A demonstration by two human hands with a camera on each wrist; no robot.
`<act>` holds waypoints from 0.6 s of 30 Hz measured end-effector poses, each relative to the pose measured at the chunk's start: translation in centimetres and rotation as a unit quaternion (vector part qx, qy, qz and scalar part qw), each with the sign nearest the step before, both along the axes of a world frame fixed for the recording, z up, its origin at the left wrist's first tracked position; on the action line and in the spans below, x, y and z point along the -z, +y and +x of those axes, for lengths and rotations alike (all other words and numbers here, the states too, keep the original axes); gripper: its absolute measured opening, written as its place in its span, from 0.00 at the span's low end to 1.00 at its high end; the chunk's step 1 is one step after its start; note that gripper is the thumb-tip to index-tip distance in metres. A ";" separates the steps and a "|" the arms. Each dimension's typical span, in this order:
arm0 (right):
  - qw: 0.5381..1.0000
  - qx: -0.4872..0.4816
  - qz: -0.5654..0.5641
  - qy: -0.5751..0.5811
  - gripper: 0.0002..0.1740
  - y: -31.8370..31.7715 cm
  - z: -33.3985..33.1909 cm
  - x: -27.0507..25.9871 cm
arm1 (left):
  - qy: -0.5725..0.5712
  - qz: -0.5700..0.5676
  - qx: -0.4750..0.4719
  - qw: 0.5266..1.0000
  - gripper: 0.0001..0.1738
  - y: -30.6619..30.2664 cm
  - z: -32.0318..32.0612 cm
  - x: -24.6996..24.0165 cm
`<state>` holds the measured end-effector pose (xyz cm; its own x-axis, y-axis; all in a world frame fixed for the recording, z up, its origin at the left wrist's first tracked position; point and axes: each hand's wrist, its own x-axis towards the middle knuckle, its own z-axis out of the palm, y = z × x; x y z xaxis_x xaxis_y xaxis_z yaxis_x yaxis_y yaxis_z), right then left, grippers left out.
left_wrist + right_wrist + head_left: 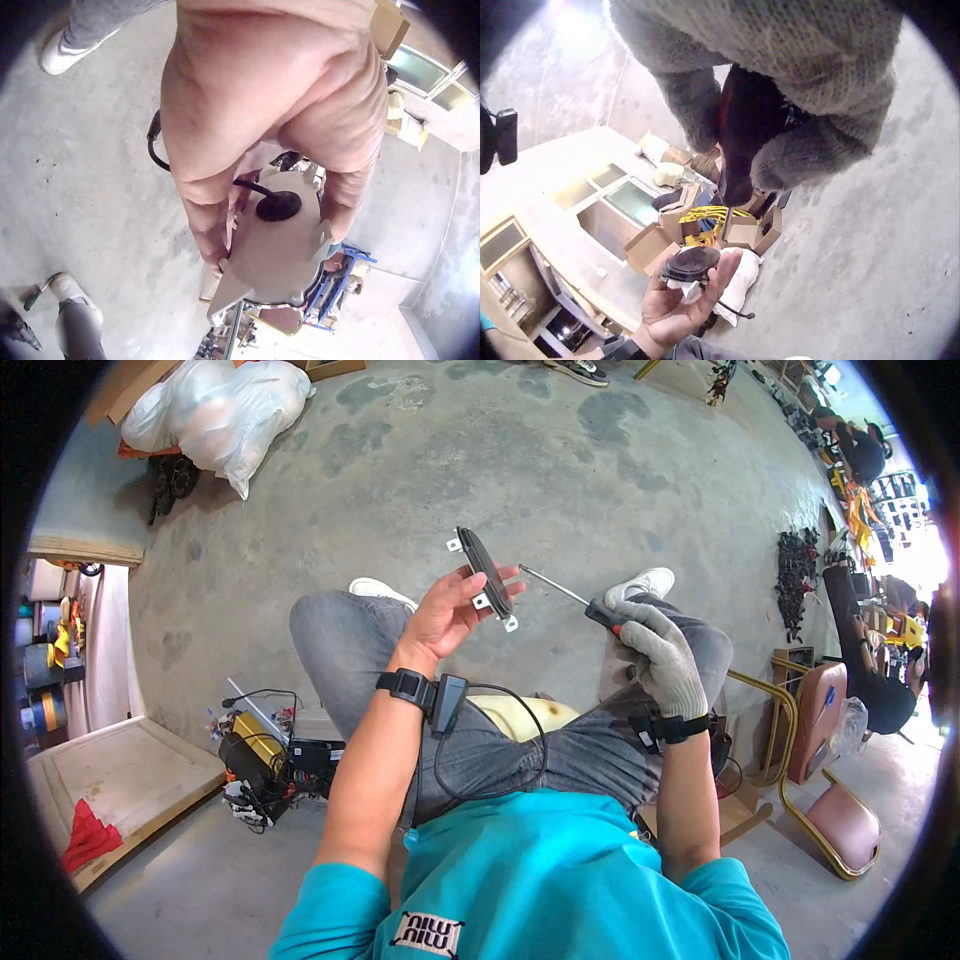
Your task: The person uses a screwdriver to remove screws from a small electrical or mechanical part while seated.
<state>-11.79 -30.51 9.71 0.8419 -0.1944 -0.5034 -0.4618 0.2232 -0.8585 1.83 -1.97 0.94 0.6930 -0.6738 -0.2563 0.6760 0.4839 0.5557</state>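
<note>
left hand [445, 622]: raised, palm up, fingers curled in a grip; right hand [660, 655]: gloved, fingers clenched, alongside

The concrete floor [560, 470] ahead lies open, with free air above it; between the left hand [445, 620], which holds the black oval part [485, 572], and the gloved right hand [660, 655], which grips the screwdriver [570, 595], only a narrow gap shows, spanned by the tool's shaft; below, the legs [335, 645] and a hanging cable [500, 705] block the way down; wired gear [265, 760] crowds the left side, a gold-framed chair [830, 760] the right; the white sack [220, 410] lies well apart.
</note>
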 end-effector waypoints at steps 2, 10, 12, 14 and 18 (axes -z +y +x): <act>1.000 -0.001 -0.001 0.000 0.21 0.1 0.0 -0.1 | -0.001 0.001 0.000 1.000 0.26 0.0 0.1 0.1; 0.999 -0.013 -0.036 0.008 0.22 0.0 -0.1 0.1 | -0.008 0.004 0.005 1.000 0.28 0.1 0.1 -0.3; 0.999 -0.016 -0.037 -0.004 0.23 0.1 0.0 0.1 | -0.008 0.008 0.006 1.000 0.28 0.1 0.1 -0.2; 0.999 -0.018 -0.042 0.005 0.23 0.3 0.1 -0.6 | -0.007 0.011 0.008 1.000 0.29 0.1 0.1 -0.1; 0.999 -0.022 -0.047 0.015 0.20 0.8 0.3 -0.8 | -0.014 0.013 0.015 1.000 0.30 0.1 0.1 0.2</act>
<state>-11.46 -29.75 10.48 0.8350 -0.2053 -0.5105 -0.4958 0.1215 -0.8599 1.97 -1.84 0.71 0.6790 -0.6884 -0.2552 0.6747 0.4482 0.5864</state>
